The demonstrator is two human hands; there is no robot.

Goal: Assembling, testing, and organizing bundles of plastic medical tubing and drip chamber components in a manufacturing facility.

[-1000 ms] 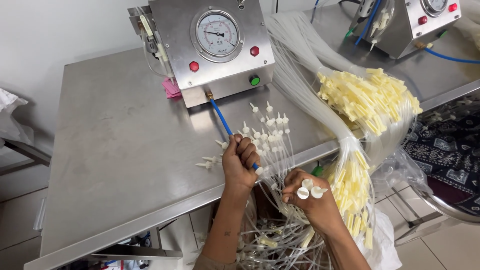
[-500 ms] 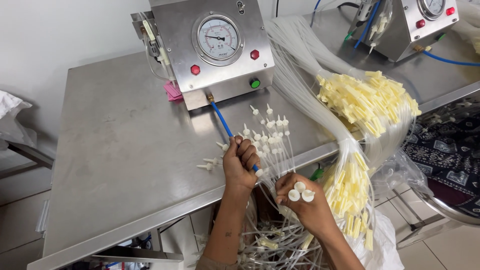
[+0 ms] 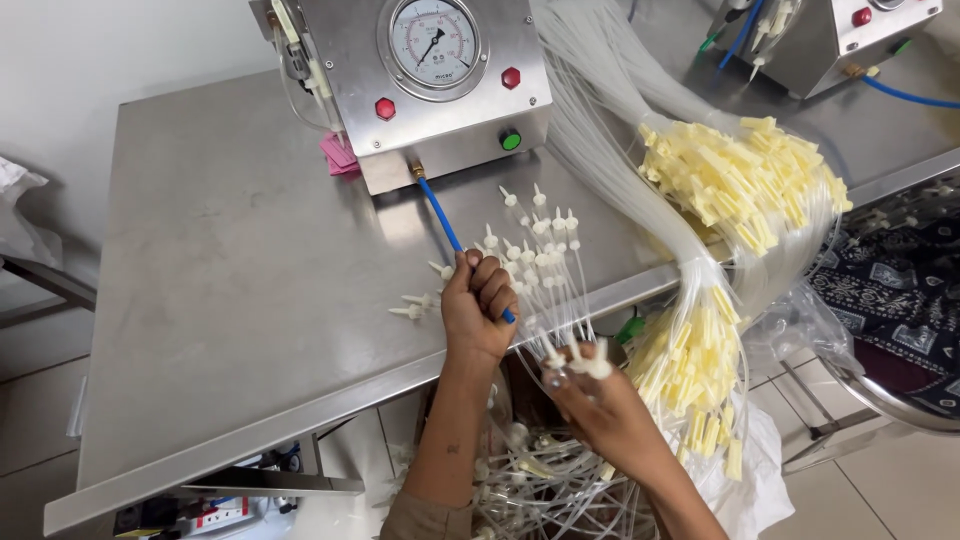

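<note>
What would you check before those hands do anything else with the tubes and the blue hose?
1. Left hand gripping the blue hose: ok.
2. Right hand holding white-tipped tubes: ok.
3. Hose joined to the gauge machine: ok.
4. Hose tip seated in a tube: cannot tell, hidden by the fingers.
5. Loose tubes lying on the table: ok.
6. Yellow-tipped bundle apart from both hands: ok.

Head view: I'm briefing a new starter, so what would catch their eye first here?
Probably the steel tester box with its round gauge at the back of the table. Next, the big bundle of clear tubes with yellow tips spilling over the right edge. In front, the left hand grips the blue hose among white-tipped tubes, while the right hand pinches a few white tips below the table edge.
</note>
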